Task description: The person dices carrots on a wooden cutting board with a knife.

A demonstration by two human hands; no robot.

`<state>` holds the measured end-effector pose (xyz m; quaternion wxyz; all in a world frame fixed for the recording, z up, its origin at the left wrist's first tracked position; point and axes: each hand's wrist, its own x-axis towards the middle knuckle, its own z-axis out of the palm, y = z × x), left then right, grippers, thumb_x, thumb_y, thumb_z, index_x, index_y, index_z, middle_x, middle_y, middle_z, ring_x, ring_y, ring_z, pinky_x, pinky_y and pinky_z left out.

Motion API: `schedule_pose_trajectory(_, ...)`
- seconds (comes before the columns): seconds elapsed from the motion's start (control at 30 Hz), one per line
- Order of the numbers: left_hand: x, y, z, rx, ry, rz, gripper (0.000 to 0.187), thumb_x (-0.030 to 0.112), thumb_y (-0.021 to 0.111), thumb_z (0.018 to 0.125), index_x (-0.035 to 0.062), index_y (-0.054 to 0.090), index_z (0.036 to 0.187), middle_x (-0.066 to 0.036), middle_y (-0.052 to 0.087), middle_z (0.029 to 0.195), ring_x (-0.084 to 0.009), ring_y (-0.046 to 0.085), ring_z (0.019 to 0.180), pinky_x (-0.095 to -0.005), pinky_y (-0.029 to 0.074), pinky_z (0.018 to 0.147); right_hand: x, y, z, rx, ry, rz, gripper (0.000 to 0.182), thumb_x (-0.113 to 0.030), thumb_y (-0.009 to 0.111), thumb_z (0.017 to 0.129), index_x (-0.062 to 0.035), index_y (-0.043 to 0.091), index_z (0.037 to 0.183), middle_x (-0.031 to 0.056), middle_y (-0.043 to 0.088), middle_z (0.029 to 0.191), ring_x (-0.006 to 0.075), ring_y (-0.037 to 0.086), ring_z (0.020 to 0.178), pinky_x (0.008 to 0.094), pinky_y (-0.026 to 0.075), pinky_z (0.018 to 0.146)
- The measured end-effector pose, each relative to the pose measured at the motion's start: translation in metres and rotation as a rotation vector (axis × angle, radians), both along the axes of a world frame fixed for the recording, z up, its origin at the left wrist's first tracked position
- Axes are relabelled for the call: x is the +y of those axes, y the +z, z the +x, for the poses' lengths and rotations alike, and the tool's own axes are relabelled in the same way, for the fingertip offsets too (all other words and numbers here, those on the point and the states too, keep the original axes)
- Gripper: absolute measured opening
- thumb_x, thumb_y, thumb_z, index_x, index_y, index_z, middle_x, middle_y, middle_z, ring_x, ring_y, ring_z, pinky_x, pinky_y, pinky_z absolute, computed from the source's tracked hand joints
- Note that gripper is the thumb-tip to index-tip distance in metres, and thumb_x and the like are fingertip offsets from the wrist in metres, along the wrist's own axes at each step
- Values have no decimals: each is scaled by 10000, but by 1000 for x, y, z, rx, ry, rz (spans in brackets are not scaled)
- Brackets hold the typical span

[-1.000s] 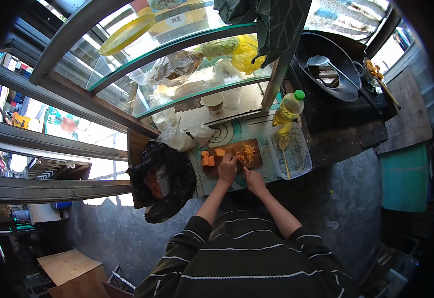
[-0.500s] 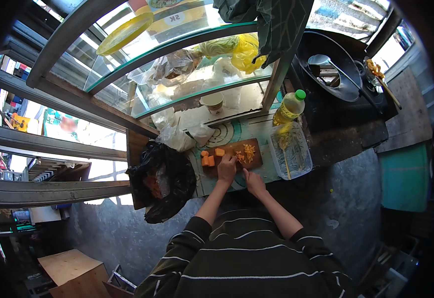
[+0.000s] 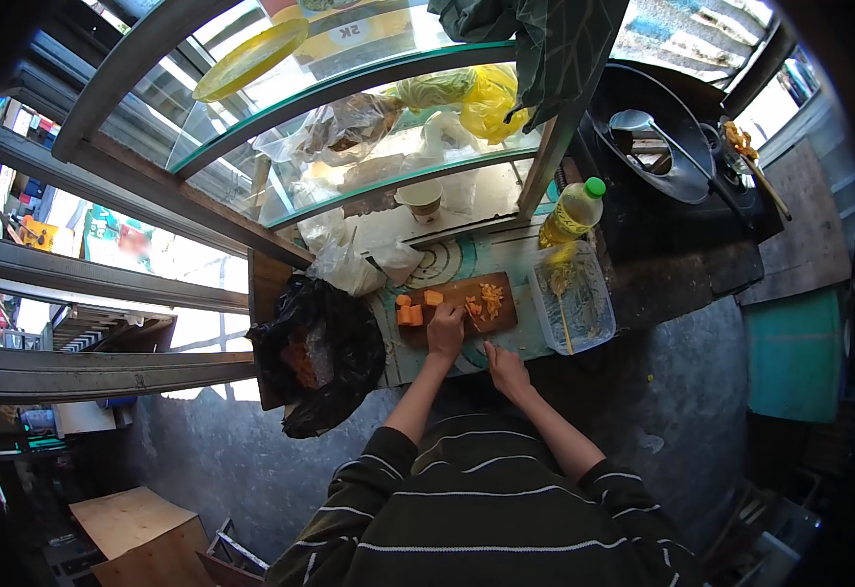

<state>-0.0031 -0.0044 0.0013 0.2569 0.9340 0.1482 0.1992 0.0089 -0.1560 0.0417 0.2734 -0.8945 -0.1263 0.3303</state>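
Note:
On a brown cutting board lie thick orange carrot chunks at the left and a pile of small chopped carrot at the right. My left hand is closed, its fingertips pressed down at the middle of the board on a carrot piece that they mostly hide. My right hand is closed round the handle of a knife, just off the board's near edge. The thin blade points up toward the chopped pile and is hard to make out.
A clear plastic tub with a stick in it stands right of the board, an oil bottle behind it. A black plastic bag is at the left. A glass case rises behind; a wok sits at the back right.
My right hand has shifted slightly toward me and to the right, away from my left hand. The left hand stays almost in place on the board.

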Motion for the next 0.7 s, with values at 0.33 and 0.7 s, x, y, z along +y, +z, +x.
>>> schedule_pose_trajectory(0.33, -2, 7, -1, -1, -17, 5, 71, 18, 579, 687, 7, 613, 748, -115, 517, 729, -274, 537, 774, -352, 470, 639, 12, -7, 13, 2, -25, 94, 584, -444, 258, 908, 16, 614, 851, 270, 577, 847, 431, 535, 860, 504, 413, 746)
schedule_pose_trajectory(0.7, -4, -2, -2, -35, -23, -60, 113, 20, 600, 655, 3, 625, 764, -136, 495, 696, -295, 517, 722, -375, 442, 635, 19, -13, 17, 16, 30, -8, 599, -452, 244, 909, 24, 604, 859, 266, 574, 874, 425, 532, 876, 498, 414, 753)
